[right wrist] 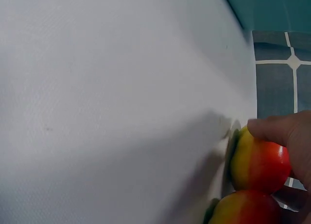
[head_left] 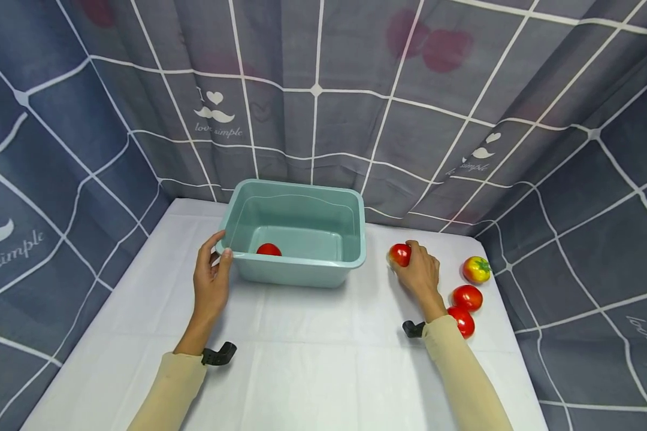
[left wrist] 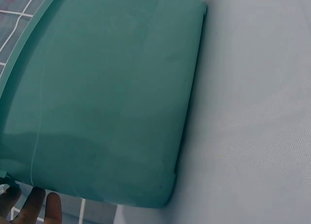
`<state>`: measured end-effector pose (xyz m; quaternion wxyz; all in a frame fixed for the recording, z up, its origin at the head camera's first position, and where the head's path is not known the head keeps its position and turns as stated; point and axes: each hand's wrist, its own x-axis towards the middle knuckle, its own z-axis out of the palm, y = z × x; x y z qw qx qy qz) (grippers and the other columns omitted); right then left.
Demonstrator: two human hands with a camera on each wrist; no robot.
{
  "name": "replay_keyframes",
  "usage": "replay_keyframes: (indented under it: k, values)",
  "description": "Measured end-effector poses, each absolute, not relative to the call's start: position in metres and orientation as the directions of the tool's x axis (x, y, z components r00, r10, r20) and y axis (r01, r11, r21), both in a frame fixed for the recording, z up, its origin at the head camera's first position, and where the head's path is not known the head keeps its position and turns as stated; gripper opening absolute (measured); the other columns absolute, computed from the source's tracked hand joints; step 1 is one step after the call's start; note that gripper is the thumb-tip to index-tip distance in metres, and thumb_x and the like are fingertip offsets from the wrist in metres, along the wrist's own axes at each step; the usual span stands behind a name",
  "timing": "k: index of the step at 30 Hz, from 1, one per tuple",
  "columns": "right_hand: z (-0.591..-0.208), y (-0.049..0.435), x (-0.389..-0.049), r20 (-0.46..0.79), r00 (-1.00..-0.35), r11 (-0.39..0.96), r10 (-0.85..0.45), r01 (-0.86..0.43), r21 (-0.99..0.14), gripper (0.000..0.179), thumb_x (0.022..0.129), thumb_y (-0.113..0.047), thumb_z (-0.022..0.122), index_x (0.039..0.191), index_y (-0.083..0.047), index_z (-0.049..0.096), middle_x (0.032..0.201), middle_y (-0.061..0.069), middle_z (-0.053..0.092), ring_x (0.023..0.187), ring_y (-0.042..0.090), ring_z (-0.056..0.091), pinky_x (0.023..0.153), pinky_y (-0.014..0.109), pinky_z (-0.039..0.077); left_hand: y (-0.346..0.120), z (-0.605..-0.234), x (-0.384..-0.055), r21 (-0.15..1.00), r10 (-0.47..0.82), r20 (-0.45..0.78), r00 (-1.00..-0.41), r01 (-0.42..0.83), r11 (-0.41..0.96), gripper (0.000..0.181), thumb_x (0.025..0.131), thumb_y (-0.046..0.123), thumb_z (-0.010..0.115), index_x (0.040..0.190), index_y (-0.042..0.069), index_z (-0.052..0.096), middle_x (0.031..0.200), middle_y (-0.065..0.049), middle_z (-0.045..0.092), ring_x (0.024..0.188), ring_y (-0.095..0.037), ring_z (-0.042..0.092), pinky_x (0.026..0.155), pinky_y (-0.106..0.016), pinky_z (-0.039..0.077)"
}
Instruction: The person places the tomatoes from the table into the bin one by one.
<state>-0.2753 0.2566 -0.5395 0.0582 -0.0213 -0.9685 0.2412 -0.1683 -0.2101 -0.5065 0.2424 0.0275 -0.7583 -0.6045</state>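
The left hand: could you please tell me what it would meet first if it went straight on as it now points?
Most likely the bin, since the left hand is right at its near left corner; depth is hard to judge, so part of it might slip past outside.

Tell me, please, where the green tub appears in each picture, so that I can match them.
Head: the green tub stands just left of centre, its inside showing.
Left wrist: its outer wall fills most of the left and middle.
Right wrist: only a bit of its wall shows, top right.
Shared landmark: the checked curtain.
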Motion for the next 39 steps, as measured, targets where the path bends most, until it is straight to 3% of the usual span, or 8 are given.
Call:
replay_keyframes:
  k: [13, 21, 25, 32, 39]
  values:
    - [-0.536, 0.256, -0.275, 0.206, -0.974, 0.848, 0.1, -0.025, -0.53, 0.066, 0.091, -0.031, 0.082, 0.147, -0.006, 0.056, 0.137, 0.027, 0.066, 0.125, 0.049, 0.064, 0.117, 0.063, 0.04, -0.208, -0.507, -0.169, 0.927, -0.335, 0.347, -0.876, 0.267, 0.262, 0.046, 0.113, 0.021, 0.056, 0.159, 0.027, 0.052, 0.165, 0.004, 0.048, 0.141, -0.029, 0.055, 0.099, -0.011, 0.044]
    - [-0.498, 0.237, -0.272, 0.342, -0.934, 0.778, 0.099, -0.142, -0.612, 0.064, 0.091, -0.033, 0.084, 0.145, -0.01, 0.059, 0.136, 0.02, 0.068, 0.123, 0.042, 0.066, 0.105, 0.063, 0.051, -0.208, -0.506, -0.169, 0.93, -0.341, 0.338, -0.877, 0.257, 0.261, 0.046, 0.113, 0.023, 0.056, 0.159, 0.029, 0.052, 0.165, 0.004, 0.048, 0.145, -0.029, 0.054, 0.101, -0.012, 0.044]
    - [-0.472, 0.221, -0.267, 0.406, -0.91, 0.735, 0.082, -0.22, -0.642, 0.066, 0.092, -0.037, 0.082, 0.148, -0.011, 0.058, 0.14, 0.016, 0.067, 0.123, 0.037, 0.065, 0.104, 0.062, 0.051, -0.208, -0.506, -0.169, 0.932, -0.339, 0.337, -0.878, 0.258, 0.256, 0.047, 0.113, 0.023, 0.056, 0.159, 0.029, 0.051, 0.165, 0.005, 0.048, 0.144, -0.028, 0.054, 0.102, -0.014, 0.045]
    - [-0.426, 0.181, -0.261, 0.486, -0.874, 0.645, 0.01, -0.366, -0.671, 0.067, 0.091, -0.034, 0.083, 0.15, -0.014, 0.058, 0.144, 0.012, 0.065, 0.124, 0.033, 0.064, 0.103, 0.056, 0.055, -0.21, -0.506, -0.168, 0.932, -0.342, 0.337, -0.877, 0.259, 0.255, 0.047, 0.113, 0.022, 0.056, 0.16, 0.029, 0.051, 0.165, 0.005, 0.047, 0.146, -0.028, 0.053, 0.103, -0.014, 0.044]
    - [-0.413, 0.145, -0.265, 0.468, -0.87, 0.646, -0.156, -0.448, -0.618, 0.067, 0.091, -0.031, 0.084, 0.15, -0.014, 0.057, 0.143, 0.012, 0.065, 0.123, 0.031, 0.066, 0.101, 0.053, 0.057, -0.209, -0.507, -0.169, 0.931, -0.348, 0.335, -0.875, 0.252, 0.263, 0.048, 0.113, 0.021, 0.057, 0.16, 0.027, 0.051, 0.165, 0.004, 0.048, 0.142, -0.028, 0.054, 0.103, -0.015, 0.042]
